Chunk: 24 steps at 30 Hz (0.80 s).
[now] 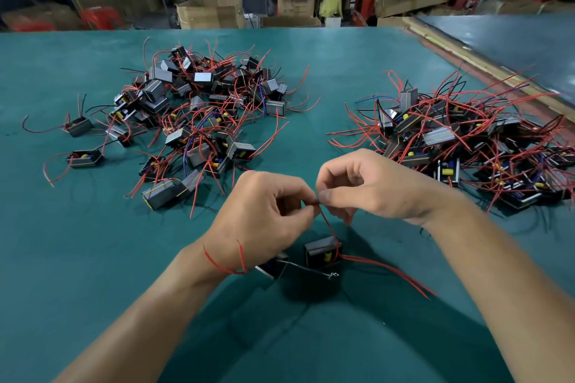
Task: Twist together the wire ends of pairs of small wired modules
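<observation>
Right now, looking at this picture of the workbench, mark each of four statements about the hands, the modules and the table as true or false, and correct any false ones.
1. The left hand and the right hand both pinch the red wire ends between them. True.
2. The table is red. False: it is teal.
3. A module and a second module show just below the hands. True.
4. Only one pile of modules is on the table. False: there is a left pile and a right pile.
</observation>
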Each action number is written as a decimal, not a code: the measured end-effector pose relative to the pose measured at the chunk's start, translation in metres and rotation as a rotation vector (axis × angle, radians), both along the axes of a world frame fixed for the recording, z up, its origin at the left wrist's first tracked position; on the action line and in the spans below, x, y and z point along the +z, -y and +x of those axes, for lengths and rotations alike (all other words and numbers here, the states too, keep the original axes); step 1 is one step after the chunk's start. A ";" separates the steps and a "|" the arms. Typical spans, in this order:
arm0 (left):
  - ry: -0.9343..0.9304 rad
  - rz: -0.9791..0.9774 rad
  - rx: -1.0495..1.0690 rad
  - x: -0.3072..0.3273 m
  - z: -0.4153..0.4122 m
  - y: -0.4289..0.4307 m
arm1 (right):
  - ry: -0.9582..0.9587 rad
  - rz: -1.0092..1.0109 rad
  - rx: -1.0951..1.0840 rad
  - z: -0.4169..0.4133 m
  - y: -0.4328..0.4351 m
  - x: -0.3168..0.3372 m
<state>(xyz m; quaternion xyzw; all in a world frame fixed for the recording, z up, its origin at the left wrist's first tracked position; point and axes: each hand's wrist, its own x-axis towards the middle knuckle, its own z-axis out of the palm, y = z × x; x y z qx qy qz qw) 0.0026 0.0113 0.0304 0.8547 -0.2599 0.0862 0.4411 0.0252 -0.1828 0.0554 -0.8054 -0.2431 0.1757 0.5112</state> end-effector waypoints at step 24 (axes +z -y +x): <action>-0.327 -0.284 0.182 -0.001 0.017 0.001 | 0.335 0.064 -0.607 0.020 0.005 -0.002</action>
